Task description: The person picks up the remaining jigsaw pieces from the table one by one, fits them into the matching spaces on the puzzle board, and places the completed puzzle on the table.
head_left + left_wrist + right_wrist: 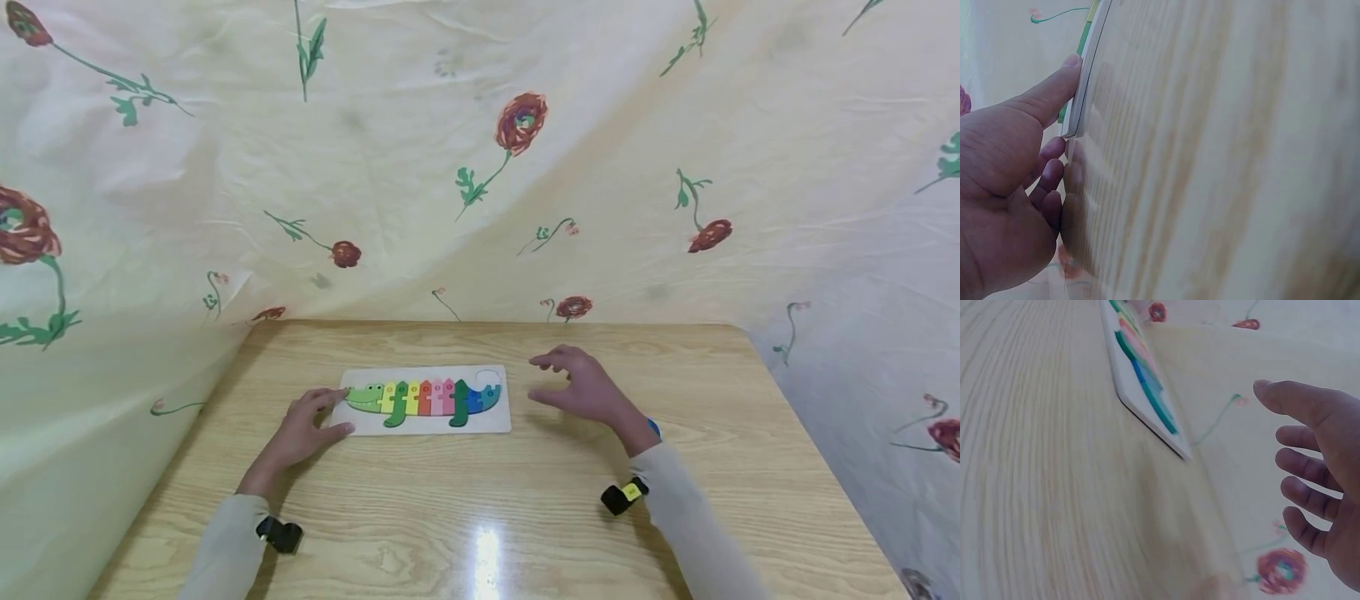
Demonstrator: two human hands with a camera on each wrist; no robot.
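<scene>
A crocodile puzzle (420,402) of bright interlocking pieces lies on a white board (427,427) on the table; the pieces run from a green head at the left to a blue tail at the right. At the board's left end my left hand (303,429) rests, with a fingertip by the crocodile's head and the thumb at the near corner. The left wrist view shows that thumb (1054,90) against the board's edge (1088,75). To the right of the board, apart from it, my right hand (581,387) hovers with fingers spread and holds nothing.
The wooden table (420,508) has a bright light reflection near its front. Flowered cloth (405,167) hangs behind it and at both sides. Something blue (655,429) shows partly behind the right wrist. Each wrist wears a small black camera.
</scene>
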